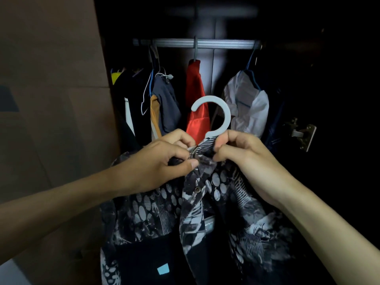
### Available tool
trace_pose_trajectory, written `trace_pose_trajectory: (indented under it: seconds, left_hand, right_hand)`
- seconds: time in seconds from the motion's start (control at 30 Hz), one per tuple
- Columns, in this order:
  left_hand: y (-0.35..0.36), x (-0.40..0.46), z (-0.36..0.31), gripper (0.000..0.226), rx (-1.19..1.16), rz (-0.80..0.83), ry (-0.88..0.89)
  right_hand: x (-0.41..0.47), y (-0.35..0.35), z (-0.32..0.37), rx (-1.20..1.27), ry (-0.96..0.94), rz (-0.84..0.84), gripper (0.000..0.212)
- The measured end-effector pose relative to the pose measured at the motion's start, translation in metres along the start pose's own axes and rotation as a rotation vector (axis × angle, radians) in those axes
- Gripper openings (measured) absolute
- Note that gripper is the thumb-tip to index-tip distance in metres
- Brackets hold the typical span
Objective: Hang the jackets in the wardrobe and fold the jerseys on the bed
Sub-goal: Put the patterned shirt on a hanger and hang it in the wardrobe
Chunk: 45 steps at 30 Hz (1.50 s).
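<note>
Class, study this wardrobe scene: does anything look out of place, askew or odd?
Yes: the white hanger hook is off the rail, held in front of the hung clothes. Both hands, left and right, pinch the patterned jacket collar, which looks bunched.

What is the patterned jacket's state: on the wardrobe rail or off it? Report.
Off. The patterned jacket sits on a white hanger whose hook is below the rail, held by left hand and right hand.

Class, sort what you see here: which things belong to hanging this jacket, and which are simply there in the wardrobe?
In use:
patterned jacket
white hanger
left hand
right hand
wardrobe rail

Simply there:
red garment
white garment
navy and tan garment
door hinge
</note>
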<state>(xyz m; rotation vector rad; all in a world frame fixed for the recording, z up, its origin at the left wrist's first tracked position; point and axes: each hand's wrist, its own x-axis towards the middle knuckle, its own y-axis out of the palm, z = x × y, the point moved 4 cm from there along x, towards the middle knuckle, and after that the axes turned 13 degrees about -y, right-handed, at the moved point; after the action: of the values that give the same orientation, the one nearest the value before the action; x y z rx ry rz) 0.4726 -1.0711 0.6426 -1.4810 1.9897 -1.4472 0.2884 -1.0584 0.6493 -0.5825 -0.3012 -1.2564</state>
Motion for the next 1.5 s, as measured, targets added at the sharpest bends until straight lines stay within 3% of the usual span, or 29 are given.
trace_pose_trajectory:
  seconds: [0.2,0.5,0.77,1.1,1.23,1.4,1.5]
  left_hand:
    - [0.017,-0.002,-0.008,0.054,0.031,0.001,0.066]
    - [0.015,-0.007,-0.016,0.047,-0.037,-0.034,0.117]
    - [0.013,-0.014,-0.020,0.040,0.043,-0.019,0.213]
    - [0.007,-0.025,-0.027,0.046,0.275,-0.053,0.295]
    - [0.008,-0.028,-0.028,0.039,0.205,-0.044,0.229]
    - [0.015,-0.034,-0.030,0.033,0.105,-0.174,0.137]
    - [0.016,-0.035,-0.030,0.034,0.140,-0.133,0.158]
  right_hand:
    - [-0.012,-0.002,0.000,0.007,0.069,-0.049,0.023]
    - [-0.017,-0.004,0.010,0.060,0.068,-0.072,0.028]
    - [-0.026,-0.001,0.007,0.187,0.177,-0.144,0.054]
    - [-0.036,0.005,0.022,0.341,0.115,-0.077,0.035]
    - [-0.038,0.010,0.024,0.355,0.106,-0.092,0.033]
    - [-0.041,0.012,0.024,0.355,0.113,-0.124,0.033]
    - [-0.044,0.010,0.024,0.354,0.121,-0.142,0.034]
